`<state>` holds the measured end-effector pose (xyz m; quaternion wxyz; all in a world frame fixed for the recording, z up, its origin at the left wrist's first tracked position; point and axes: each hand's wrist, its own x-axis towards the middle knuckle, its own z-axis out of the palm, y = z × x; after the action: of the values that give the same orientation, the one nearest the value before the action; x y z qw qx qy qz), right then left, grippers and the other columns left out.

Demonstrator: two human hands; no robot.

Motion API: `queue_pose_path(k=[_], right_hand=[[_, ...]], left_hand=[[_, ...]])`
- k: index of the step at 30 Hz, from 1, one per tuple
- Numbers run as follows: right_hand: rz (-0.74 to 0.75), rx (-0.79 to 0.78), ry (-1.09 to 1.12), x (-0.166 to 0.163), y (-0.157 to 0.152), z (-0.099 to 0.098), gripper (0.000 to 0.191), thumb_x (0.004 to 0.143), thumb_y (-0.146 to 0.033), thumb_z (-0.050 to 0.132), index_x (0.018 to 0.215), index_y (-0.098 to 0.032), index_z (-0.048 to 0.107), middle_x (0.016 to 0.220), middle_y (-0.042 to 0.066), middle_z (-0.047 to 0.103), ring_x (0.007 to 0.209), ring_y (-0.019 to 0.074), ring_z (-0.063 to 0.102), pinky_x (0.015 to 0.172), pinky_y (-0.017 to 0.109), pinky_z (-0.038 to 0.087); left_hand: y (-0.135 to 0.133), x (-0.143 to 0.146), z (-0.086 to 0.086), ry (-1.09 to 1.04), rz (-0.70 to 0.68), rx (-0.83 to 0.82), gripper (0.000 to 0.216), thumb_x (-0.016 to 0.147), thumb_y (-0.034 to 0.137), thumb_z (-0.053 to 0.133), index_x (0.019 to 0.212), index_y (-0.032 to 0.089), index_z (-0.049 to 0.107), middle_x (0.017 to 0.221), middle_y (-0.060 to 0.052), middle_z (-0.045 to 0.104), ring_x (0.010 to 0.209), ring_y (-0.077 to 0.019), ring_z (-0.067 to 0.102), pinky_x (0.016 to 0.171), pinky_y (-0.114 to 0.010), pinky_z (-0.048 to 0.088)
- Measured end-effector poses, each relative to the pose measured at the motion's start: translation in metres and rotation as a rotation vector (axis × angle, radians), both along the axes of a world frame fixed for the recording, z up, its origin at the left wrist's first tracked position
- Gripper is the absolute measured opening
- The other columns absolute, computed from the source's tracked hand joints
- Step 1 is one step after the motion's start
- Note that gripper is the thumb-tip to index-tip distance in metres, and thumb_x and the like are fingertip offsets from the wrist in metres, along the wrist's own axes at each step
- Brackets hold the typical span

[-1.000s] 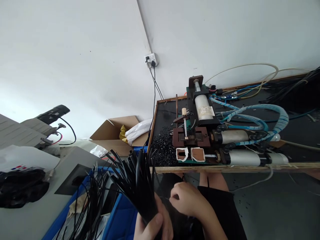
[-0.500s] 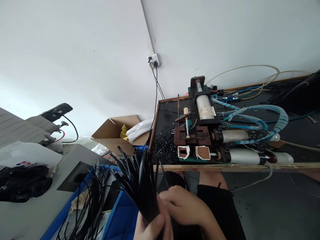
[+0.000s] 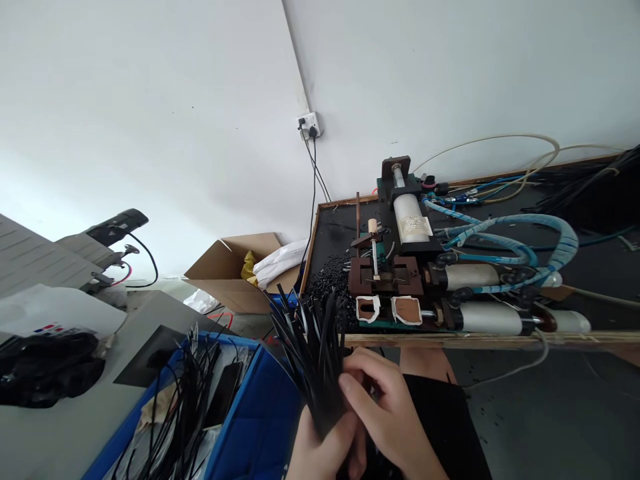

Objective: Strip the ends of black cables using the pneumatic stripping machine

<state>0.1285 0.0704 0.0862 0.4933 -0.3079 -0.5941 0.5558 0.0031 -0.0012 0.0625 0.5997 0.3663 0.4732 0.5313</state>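
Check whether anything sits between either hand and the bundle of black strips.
Nothing visible does. The left hand grips the bundle of black strips at its lower end, and the right hand curls its fingers directly over it.

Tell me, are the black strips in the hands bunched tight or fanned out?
Fanned out at the top: the black strips splay apart above the left hand, which grips their lower ends together.

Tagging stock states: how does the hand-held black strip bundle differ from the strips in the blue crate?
The held bundle is clasped at its base by the left hand and right hand, fanning upward; the crate strips are untouched, loose and tangled. The held bundle is outside the blue crate; the crate strips lean out over its rim. Both are long, thin, black.
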Motion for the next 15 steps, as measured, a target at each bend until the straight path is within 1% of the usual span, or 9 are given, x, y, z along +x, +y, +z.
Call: queue_pose_path(k=[1, 3, 5, 7, 9, 13, 15], right_hand=[[-0.009, -0.029, 0.032, 0.001, -0.002, 0.0, 0.024, 0.1, -0.036, 0.066, 0.083, -0.021, 0.073, 0.076, 0.002, 0.065, 0.071, 0.0193, 0.06, 0.064, 0.03, 0.044], [-0.02, -0.116, 0.113, 0.0, -0.002, -0.003, 0.024, 0.099, -0.034, 0.068, 0.079, -0.021, 0.071, 0.069, -0.001, 0.059, 0.064, 0.0172, 0.056, 0.06, 0.029, 0.042], [0.0, -0.204, 0.202, 0.0, 0.0, -0.007, 0.024, 0.098, -0.033, 0.067, 0.078, -0.021, 0.07, 0.065, -0.002, 0.059, 0.06, 0.0166, 0.056, 0.057, 0.028, 0.042], [-0.005, -0.226, 0.239, -0.001, 0.002, -0.009, 0.025, 0.098, -0.032, 0.066, 0.076, -0.021, 0.07, 0.063, -0.001, 0.061, 0.058, 0.0167, 0.057, 0.055, 0.028, 0.043], [-0.098, -0.141, 0.196, -0.002, 0.001, -0.008, 0.024, 0.097, -0.028, 0.066, 0.075, -0.021, 0.072, 0.063, -0.001, 0.061, 0.058, 0.0167, 0.058, 0.055, 0.028, 0.044], [-0.375, 0.136, 0.05, -0.001, -0.004, -0.003, 0.02, 0.096, -0.017, 0.064, 0.079, -0.022, 0.074, 0.066, -0.001, 0.063, 0.056, 0.0146, 0.056, 0.055, 0.026, 0.044], [-0.423, 0.202, 0.02, 0.0, -0.006, -0.001, 0.02, 0.097, -0.015, 0.063, 0.082, -0.022, 0.075, 0.068, -0.001, 0.065, 0.056, 0.014, 0.056, 0.054, 0.026, 0.044]], left_hand=[[0.001, 0.002, 0.002, 0.033, 0.005, -0.032, 0.059, 0.087, 0.067, 0.079, 0.059, 0.016, 0.066, 0.042, 0.001, 0.05, 0.035, -0.0082, 0.041, 0.037, -0.02, 0.031], [0.004, 0.004, 0.007, 0.055, 0.0, -0.064, 0.061, 0.083, 0.071, 0.08, 0.061, 0.015, 0.07, 0.042, 0.0, 0.051, 0.036, -0.0091, 0.043, 0.038, -0.021, 0.033], [0.007, 0.005, 0.01, 0.06, -0.011, -0.068, 0.063, 0.081, 0.075, 0.079, 0.063, 0.015, 0.071, 0.041, 0.0, 0.052, 0.033, -0.0088, 0.042, 0.037, -0.022, 0.032], [0.007, 0.007, 0.012, 0.063, 0.007, -0.066, 0.062, 0.079, 0.075, 0.081, 0.067, 0.016, 0.071, 0.043, 0.0, 0.056, 0.032, -0.009, 0.044, 0.037, -0.021, 0.032], [0.006, 0.009, 0.015, 0.068, 0.052, -0.075, 0.057, 0.079, 0.072, 0.084, 0.07, 0.016, 0.071, 0.045, 0.0, 0.06, 0.034, -0.0099, 0.048, 0.038, -0.021, 0.034], [0.002, 0.013, 0.023, 0.086, 0.143, -0.128, 0.055, 0.079, 0.068, 0.086, 0.069, 0.017, 0.07, 0.042, 0.001, 0.059, 0.037, -0.0116, 0.052, 0.043, -0.021, 0.039], [0.002, 0.014, 0.027, 0.09, 0.168, -0.143, 0.055, 0.078, 0.068, 0.087, 0.067, 0.017, 0.07, 0.043, -0.001, 0.061, 0.037, -0.0125, 0.054, 0.043, -0.022, 0.041]])
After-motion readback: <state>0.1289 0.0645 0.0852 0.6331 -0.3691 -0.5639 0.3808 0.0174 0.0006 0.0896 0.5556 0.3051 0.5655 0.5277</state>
